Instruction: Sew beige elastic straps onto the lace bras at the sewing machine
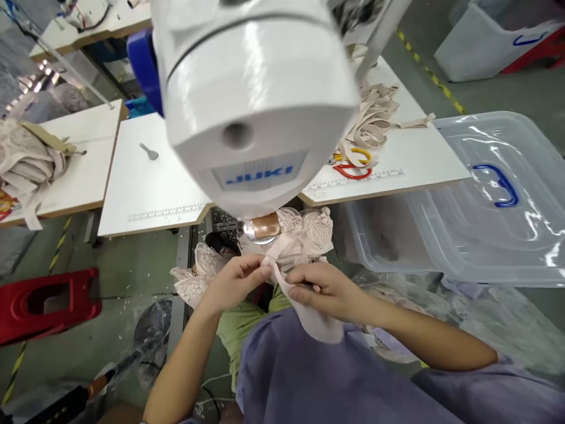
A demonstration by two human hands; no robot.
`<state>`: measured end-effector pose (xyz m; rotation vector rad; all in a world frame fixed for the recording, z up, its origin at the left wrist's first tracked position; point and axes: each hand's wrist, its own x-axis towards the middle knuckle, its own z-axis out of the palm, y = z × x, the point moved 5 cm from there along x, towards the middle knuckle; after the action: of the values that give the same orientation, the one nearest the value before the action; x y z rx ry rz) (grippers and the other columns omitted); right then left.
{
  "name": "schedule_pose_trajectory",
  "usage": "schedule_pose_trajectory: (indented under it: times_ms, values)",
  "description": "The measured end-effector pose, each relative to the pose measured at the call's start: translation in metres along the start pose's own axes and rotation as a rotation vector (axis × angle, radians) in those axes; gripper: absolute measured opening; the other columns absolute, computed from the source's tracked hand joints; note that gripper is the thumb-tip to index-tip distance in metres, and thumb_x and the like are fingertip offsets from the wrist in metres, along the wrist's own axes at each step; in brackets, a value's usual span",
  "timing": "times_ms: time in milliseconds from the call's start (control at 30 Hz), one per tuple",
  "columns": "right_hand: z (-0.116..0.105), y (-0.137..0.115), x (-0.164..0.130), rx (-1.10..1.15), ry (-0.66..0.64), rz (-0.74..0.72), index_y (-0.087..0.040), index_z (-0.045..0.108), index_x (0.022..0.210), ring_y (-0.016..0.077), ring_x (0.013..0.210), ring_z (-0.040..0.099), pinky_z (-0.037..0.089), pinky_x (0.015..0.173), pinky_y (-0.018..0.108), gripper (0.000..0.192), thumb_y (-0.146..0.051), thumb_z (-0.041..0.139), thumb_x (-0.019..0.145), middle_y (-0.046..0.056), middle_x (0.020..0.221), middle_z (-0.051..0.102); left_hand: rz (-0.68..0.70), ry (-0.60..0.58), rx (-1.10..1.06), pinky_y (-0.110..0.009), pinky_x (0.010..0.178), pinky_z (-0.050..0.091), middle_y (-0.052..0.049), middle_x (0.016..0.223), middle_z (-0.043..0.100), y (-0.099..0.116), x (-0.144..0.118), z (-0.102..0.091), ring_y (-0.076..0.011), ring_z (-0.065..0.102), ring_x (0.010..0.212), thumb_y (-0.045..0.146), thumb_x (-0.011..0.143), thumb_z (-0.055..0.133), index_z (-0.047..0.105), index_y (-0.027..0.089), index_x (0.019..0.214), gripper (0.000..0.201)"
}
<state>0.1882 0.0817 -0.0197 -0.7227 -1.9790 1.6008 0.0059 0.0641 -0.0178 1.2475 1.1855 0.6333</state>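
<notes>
A white sewing machine (260, 76) marked JUKI fills the upper middle of the head view. Just below it, a pale pink lace bra (315, 321) lies partly around the machine's work area and trails toward my lap. My left hand (241, 282) pinches the edge of a fabric band on it between thumb and fingers. Close by on the right, my right hand (324, 288) has its fingers closed on the same band, and a smooth strip hangs below it. Lace folds hide part of the metal plate (263, 228) under the machine head.
Beige straps (375, 118) lie heaped on the right tabletop beside red-handled scissors (353, 171). A clear lidded bin (498, 194) stands to the right. On the left are a pile of garments (26, 159) and a red stool (83, 306).
</notes>
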Motion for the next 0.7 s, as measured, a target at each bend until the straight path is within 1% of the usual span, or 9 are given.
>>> schedule_pose_trajectory:
  times_ms: [100,200,233,300,367,433,500,600,700]
  values:
    - [0.026,0.003,0.008,0.082,-0.053,0.007,-0.019,0.064,0.092,0.0129,0.07,0.054,0.042,0.064,0.025,0.031,-0.049,0.059,0.096,0.0,0.08,0.06,-0.026,0.142,-0.092,-0.027,0.065,0.048,-0.004,0.077,0.066,-0.004,-0.021,-0.009,-0.0164,0.059,0.069,0.052,0.094,0.057,0.072,0.017,0.086,0.039]
    - [0.055,0.022,0.039,0.313,-0.08,0.063,-0.02,0.062,0.12,0.0213,0.099,0.06,0.049,0.084,0.032,0.059,-0.061,0.075,0.079,0.008,0.113,0.064,-0.084,0.216,0.02,-0.026,0.06,0.042,-0.003,0.075,0.063,-0.006,-0.042,-0.027,-0.015,0.054,0.066,0.052,0.095,0.056,0.071,0.017,0.086,0.039]
    - [0.063,0.031,0.05,0.444,-0.056,0.111,-0.021,0.061,0.122,0.0214,0.099,0.06,0.05,0.085,0.033,0.063,-0.063,0.075,0.077,0.008,0.112,0.064,-0.102,0.209,0.085,-0.026,0.06,0.041,-0.002,0.073,0.062,-0.007,-0.046,-0.032,-0.0148,0.054,0.066,0.051,0.095,0.055,0.07,0.017,0.083,0.039]
    - [0.077,0.051,0.066,0.685,0.047,0.231,-0.02,0.063,0.112,0.0172,0.084,0.061,0.051,0.078,0.031,0.05,-0.06,0.071,0.083,0.004,0.095,0.063,-0.131,0.195,0.235,-0.026,0.061,0.04,-0.001,0.07,0.059,-0.015,-0.05,-0.041,-0.015,0.053,0.066,0.05,0.096,0.053,0.068,0.017,0.078,0.04]
    - [0.082,0.068,0.073,0.773,0.202,0.288,-0.02,0.064,0.099,0.0139,0.072,0.057,0.05,0.071,0.028,0.036,-0.052,0.071,0.086,0.0,0.081,0.059,-0.128,0.33,0.382,-0.027,0.066,0.042,-0.002,0.076,0.062,-0.028,-0.048,-0.049,-0.0168,0.055,0.073,0.045,0.094,0.057,0.067,0.018,0.081,0.032]
    - [0.082,0.081,0.07,0.696,0.347,0.241,-0.02,0.061,0.091,0.0141,0.072,0.057,0.05,0.072,0.029,0.028,-0.045,0.073,0.085,-0.001,0.078,0.058,-0.101,0.586,0.427,-0.029,0.074,0.045,-0.005,0.089,0.065,-0.046,-0.045,-0.053,-0.0194,0.058,0.085,0.04,0.09,0.062,0.067,0.018,0.091,0.022]
    - [0.079,0.091,0.062,0.504,0.458,0.16,-0.021,0.06,0.088,0.0168,0.079,0.06,0.051,0.077,0.032,0.022,-0.04,0.072,0.085,0.0,0.083,0.061,-0.08,0.708,0.356,-0.03,0.076,0.047,-0.007,0.093,0.066,-0.069,-0.038,-0.043,-0.02,0.059,0.088,0.039,0.088,0.064,0.066,0.017,0.093,0.023]
    - [0.079,0.095,0.049,0.081,0.442,0.018,-0.022,0.063,0.084,0.0228,0.094,0.062,0.051,0.086,0.039,0.009,-0.03,0.067,0.085,0.006,0.097,0.065,-0.075,0.587,0.204,-0.027,0.068,0.048,-0.004,0.078,0.066,-0.098,-0.018,-0.013,-0.0168,0.06,0.074,0.045,0.094,0.054,0.066,0.016,0.084,0.033]
    - [0.079,0.095,0.039,-0.202,0.287,-0.051,-0.022,0.065,0.081,0.0238,0.094,0.062,0.051,0.081,0.039,0.006,-0.025,0.062,0.084,0.008,0.098,0.066,-0.051,0.592,0.164,-0.025,0.066,0.046,-0.001,0.076,0.064,-0.102,-0.012,0.0,-0.0147,0.058,0.071,0.044,0.1,0.042,0.065,0.017,0.086,0.038]
